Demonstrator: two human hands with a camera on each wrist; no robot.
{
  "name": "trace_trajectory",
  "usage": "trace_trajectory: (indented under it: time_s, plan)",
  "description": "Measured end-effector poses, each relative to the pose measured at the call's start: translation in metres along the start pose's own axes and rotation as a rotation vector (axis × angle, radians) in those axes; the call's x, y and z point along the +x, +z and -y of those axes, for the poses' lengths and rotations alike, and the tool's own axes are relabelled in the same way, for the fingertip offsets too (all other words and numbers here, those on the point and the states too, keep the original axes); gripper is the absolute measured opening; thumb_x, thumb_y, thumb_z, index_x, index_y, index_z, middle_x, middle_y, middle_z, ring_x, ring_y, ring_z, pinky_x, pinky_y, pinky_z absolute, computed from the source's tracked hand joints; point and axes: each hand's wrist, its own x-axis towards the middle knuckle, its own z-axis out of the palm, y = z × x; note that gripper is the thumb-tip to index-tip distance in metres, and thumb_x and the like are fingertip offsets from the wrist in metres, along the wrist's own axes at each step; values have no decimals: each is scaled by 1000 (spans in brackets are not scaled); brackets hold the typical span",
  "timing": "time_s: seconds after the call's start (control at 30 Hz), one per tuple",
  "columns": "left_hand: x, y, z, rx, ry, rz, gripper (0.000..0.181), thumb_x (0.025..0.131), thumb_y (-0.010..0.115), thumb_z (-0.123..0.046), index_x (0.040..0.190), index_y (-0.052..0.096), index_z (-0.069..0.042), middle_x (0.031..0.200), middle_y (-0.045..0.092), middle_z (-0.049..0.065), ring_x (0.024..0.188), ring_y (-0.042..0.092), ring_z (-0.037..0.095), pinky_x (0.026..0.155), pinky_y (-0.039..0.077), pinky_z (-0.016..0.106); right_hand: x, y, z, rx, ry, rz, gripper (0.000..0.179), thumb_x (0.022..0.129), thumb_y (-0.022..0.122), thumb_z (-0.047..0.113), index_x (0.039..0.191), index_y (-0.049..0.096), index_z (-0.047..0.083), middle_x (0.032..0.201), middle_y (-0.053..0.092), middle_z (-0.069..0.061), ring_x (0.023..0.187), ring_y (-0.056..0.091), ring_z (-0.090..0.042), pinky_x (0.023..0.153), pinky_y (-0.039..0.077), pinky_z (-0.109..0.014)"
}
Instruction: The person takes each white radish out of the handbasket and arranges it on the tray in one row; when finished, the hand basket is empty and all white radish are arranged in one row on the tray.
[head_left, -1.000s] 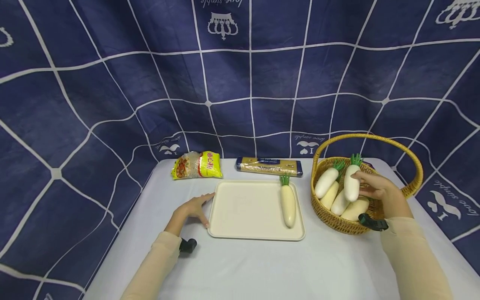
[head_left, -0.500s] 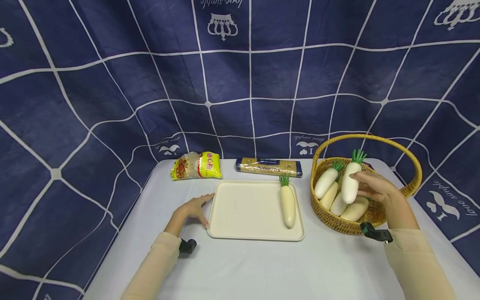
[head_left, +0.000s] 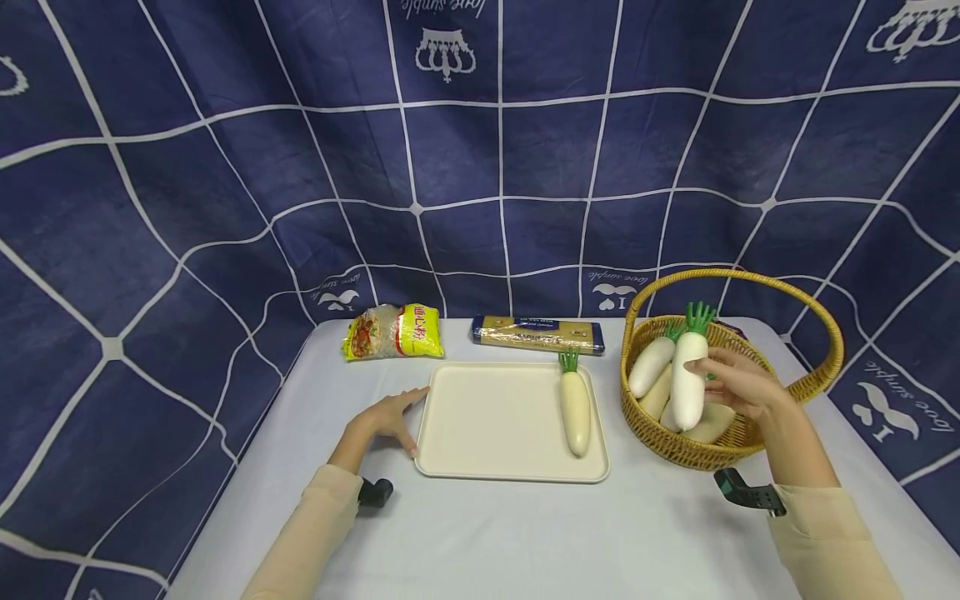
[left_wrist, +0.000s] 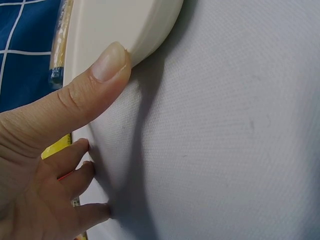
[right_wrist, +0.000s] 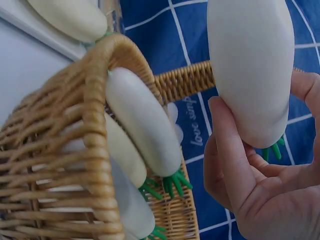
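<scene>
My right hand (head_left: pixel 738 385) holds a white radish (head_left: pixel 688 383) with green leaf stubs, thumb and fingers on either side of it. The radish is raised over the wicker basket (head_left: pixel 678 450), leaves toward the back. Inside the basket lie several more radishes (right_wrist: pixel 145 120), white and cream. A cream radish (head_left: pixel 577 412) lies lengthwise on the right part of the cream tray (head_left: pixel 495 421). At the tray's left side my left hand (head_left: pixel 381 417) has its fingers spread. Its thumb (left_wrist: pixel 110 62) touches the tray's near corner in the left wrist view.
Behind the tray lie a yellow food packet (head_left: pixel 397 331) and a long blue and gold packet (head_left: pixel 537 333). The basket's tall arched handle (head_left: pixel 813 304) rises over its right side. A blue checked cloth (head_left: pixel 465 167) hangs at the back of the white table (head_left: pixel 510 542).
My right hand has lifted the white radish from among the others and shifted it slightly left and toward me. The left hand and tray stay in place.
</scene>
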Motion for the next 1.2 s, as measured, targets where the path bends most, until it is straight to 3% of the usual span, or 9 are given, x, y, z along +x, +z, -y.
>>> trace_trajectory:
  time_s: [0.13, 0.5, 0.73, 1.0, 1.2]
  plan:
    - [-1, 0, -1, 2, -1, 0, 121, 45, 93, -18, 148, 30, -15, 152, 27, 17, 139, 21, 40, 111, 19, 59, -3, 8, -1, -47, -5, -1, 65, 92, 52, 17, 138, 15, -11, 94, 57, 1, 80, 64, -9, 72, 58, -25]
    - [0, 0, -1, 12, 6, -3, 120, 46, 93, -19, 148, 30, -14, 152, 27, 17, 139, 22, 41, 111, 20, 60, -11, 35, -1, -139, -53, 61, 74, 89, 55, 16, 141, 11, -12, 108, 58, -11, 90, 62, -14, 77, 57, -35]
    - [0, 0, -1, -3, 10, -11, 121, 45, 93, -18, 148, 31, -14, 151, 28, 18, 138, 23, 41, 111, 20, 60, -8, 55, 2, -186, -57, 68, 77, 89, 59, 18, 141, 12, -13, 129, 43, -36, 97, 60, -20, 79, 56, -37]
    - [-1, 0, -2, 5, -6, 4, 121, 46, 93, -18, 149, 29, -14, 152, 27, 17, 139, 21, 41, 111, 18, 60, 3, 78, 1, -213, -50, 105, 80, 87, 63, 21, 143, 15, -11, 135, 37, -37, 107, 57, -30, 84, 55, -42]
    - [-2, -1, -3, 14, -5, 7, 120, 46, 93, -17, 149, 29, -13, 152, 27, 18, 139, 21, 41, 111, 19, 60, 17, 99, 1, -159, -66, 144, 78, 84, 63, 17, 140, 18, -13, 128, 43, -37, 100, 61, -28, 82, 56, -43]
